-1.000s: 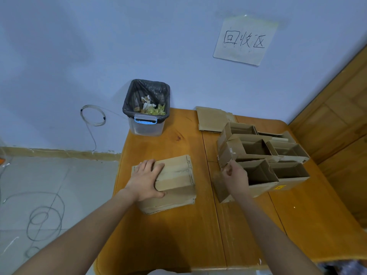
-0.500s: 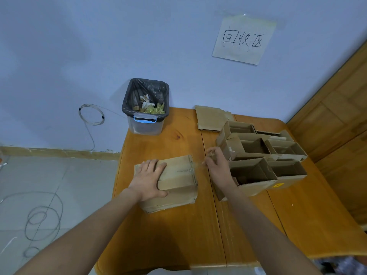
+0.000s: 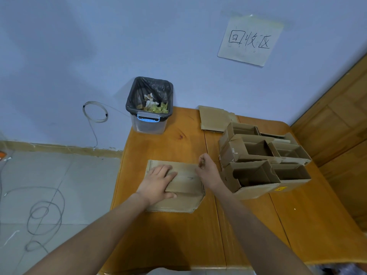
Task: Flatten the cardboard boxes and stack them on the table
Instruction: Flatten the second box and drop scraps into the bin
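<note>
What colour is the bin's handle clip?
Light blue, on the bin front; the head view shows it clearly.

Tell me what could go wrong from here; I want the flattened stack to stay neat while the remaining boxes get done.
1. The left hand presses only the left part of the flattened cardboard box; its right side may spring up once released.
2. The right hand hovers close to the cluster of open cardboard boxes; a careless reach could knock them askew.
3. That cluster sits toward the right side of the wooden table, so a shove might push boxes off.
</note>
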{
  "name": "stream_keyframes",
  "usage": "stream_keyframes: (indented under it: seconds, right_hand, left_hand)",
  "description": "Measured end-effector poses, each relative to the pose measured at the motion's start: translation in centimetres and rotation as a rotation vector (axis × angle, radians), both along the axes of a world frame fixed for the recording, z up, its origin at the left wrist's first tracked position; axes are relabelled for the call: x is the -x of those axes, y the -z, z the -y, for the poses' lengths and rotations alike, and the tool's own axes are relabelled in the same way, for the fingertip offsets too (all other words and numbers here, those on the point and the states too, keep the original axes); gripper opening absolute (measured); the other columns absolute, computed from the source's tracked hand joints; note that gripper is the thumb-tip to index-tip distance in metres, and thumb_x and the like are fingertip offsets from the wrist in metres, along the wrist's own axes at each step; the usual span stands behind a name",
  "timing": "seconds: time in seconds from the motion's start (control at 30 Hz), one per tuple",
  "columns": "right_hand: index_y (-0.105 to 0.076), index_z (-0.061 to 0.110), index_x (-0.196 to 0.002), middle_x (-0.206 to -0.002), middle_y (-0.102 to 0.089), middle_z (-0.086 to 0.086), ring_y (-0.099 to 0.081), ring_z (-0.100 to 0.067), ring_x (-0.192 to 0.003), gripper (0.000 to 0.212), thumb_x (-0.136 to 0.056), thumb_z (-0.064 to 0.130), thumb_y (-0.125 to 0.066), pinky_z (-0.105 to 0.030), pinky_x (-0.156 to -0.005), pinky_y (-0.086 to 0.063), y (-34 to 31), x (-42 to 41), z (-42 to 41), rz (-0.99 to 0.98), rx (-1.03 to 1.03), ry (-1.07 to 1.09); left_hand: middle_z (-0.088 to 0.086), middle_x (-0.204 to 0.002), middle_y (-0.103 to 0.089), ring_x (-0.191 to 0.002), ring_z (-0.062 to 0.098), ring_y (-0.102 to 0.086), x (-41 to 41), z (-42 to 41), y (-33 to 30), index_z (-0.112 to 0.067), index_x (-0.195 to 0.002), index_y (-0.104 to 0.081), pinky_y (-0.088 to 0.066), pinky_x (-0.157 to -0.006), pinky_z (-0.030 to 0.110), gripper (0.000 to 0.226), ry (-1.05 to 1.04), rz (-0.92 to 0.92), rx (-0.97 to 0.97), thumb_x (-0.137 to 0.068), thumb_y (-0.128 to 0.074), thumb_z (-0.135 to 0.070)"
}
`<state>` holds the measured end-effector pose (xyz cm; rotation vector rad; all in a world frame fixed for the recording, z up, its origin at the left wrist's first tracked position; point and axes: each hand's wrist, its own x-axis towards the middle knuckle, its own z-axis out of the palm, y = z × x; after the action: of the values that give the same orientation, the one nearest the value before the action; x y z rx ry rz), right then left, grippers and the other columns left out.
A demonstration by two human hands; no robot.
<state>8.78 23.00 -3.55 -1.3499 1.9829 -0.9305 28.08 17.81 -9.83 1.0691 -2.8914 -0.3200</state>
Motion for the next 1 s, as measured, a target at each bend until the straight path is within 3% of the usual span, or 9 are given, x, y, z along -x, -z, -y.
stream_keyframes:
  seconds: [0.2, 0.4, 0.53, 0.6, 0.67, 0.8, 1.0]
  right_hand:
    - [-0.045, 0.015, -0.090, -0.086, -0.056, -0.010, -0.053, -0.017, -0.069, 0.018, -0.091, -0.004, -0.044, -0.036, -0.066, -0.048, 1.6, -0.3, -0.5, 0.199, -0.065, 0.036]
    - [-0.051, 0.006, -0.090, -0.091, -0.053, -0.008, -0.048, -0.018, -0.083, 0.013, -0.092, -0.002, -0.041, -0.032, -0.074, -0.038, 1.9, -0.2, -0.8, 0.101, 0.052, -0.040]
    - [-0.058, 0.011, -0.106, -0.107, -0.056, -0.003, -0.051, -0.015, -0.094, 0.016, -0.097, 0.010, -0.045, -0.026, -0.077, -0.039, 1.8, 0.7, -0.8, 0.122, 0.022, -0.061]
    - [-0.061, 0.011, -0.104, -0.101, -0.060, -0.001, -0.054, -0.014, -0.092, 0.016, -0.099, 0.019, -0.048, -0.025, -0.075, -0.041, 1.8, 1.1, -0.9, 0.121, 0.038, -0.065]
    - [-0.064, 0.010, -0.103, -0.094, -0.061, 0.000, -0.055, -0.015, -0.089, 0.020, -0.100, 0.022, -0.048, -0.030, -0.077, -0.042, 1.8, 1.5, -0.9, 0.101, 0.049, -0.059]
    - [-0.066, 0.012, -0.114, -0.112, -0.061, 0.001, -0.054, -0.012, -0.105, 0.024, -0.098, 0.010, -0.047, -0.030, -0.093, -0.043, 2.0, 2.0, -0.9, 0.043, 0.050, -0.054]
    - [-0.067, 0.023, -0.117, -0.111, -0.060, 0.010, -0.053, -0.007, -0.103, 0.026, -0.095, 0.027, -0.054, -0.025, -0.083, -0.041, 1.7, 2.4, 0.1, -0.207, -0.206, -0.269]
  left_hand:
    - [-0.002, -0.139, -0.034, -0.134, 0.018, -0.027, 0.2, -0.9, 0.1, -0.025, -0.141, -0.037, -0.019, -0.111, 0.032, 0.079, -0.019, -0.018, 0.008, -0.078, -0.061, -0.067]
    - [-0.001, -0.135, -0.037, -0.130, 0.020, -0.028, 0.7, -1.1, -0.3, -0.026, -0.139, -0.035, -0.022, -0.109, 0.034, 0.084, -0.062, -0.029, -0.067, -0.072, -0.072, -0.060]
    - [-0.001, -0.135, -0.038, -0.129, 0.021, -0.029, 1.0, -1.4, -0.4, -0.027, -0.142, -0.033, -0.023, -0.109, 0.034, 0.087, -0.089, -0.040, -0.092, -0.071, -0.074, -0.057]
    - [-0.001, -0.136, -0.039, -0.130, 0.021, -0.028, 0.9, -1.5, -0.4, -0.028, -0.143, -0.032, -0.022, -0.110, 0.034, 0.086, -0.100, -0.044, -0.090, -0.072, -0.073, -0.057]
    - [-0.002, -0.138, -0.039, -0.132, 0.021, -0.029, 0.9, -1.7, -0.5, -0.030, -0.144, -0.031, -0.021, -0.111, 0.034, 0.087, -0.110, -0.047, -0.078, -0.074, -0.072, -0.057]
    - [-0.004, -0.141, -0.041, -0.135, 0.021, -0.029, 1.1, -1.8, -0.6, -0.031, -0.146, -0.027, -0.018, -0.111, 0.033, 0.088, -0.107, -0.041, -0.043, -0.074, -0.071, -0.058]
    - [-0.002, -0.143, -0.040, -0.135, 0.021, -0.029, 1.0, -1.6, -0.8, -0.029, -0.147, -0.029, -0.018, -0.111, 0.033, 0.086, -0.106, -0.050, -0.049, -0.076, -0.070, -0.058]
